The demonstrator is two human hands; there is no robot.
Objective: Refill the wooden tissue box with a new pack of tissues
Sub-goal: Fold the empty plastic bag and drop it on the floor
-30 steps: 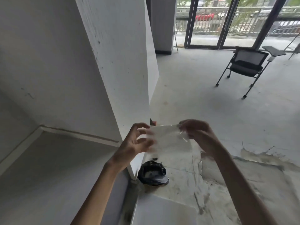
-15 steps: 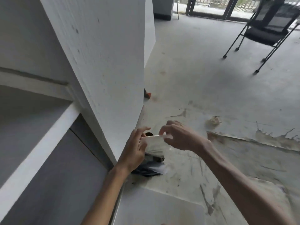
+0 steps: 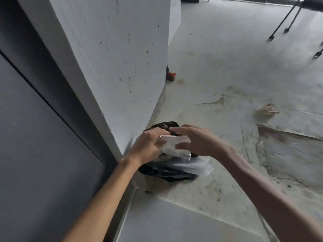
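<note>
Left to right: left hand [image 3: 148, 145] and right hand [image 3: 194, 142] both pinch a crumpled clear plastic wrapper [image 3: 174, 147], held directly above the black bag [image 3: 167, 172] on the floor beside the white partition [image 3: 122, 58]. Its long axis runs hand to hand; the left hand is nearer the partition. Wrapper appears thin, glossy, apparently emptied, probably for discarding; wooden tissue box out of view

Black bag [image 3: 167, 173] on stained floor [image 3: 227, 70] — beside white wall [image 3: 113, 58], chair legs [image 3: 283, 20] beyond
</note>
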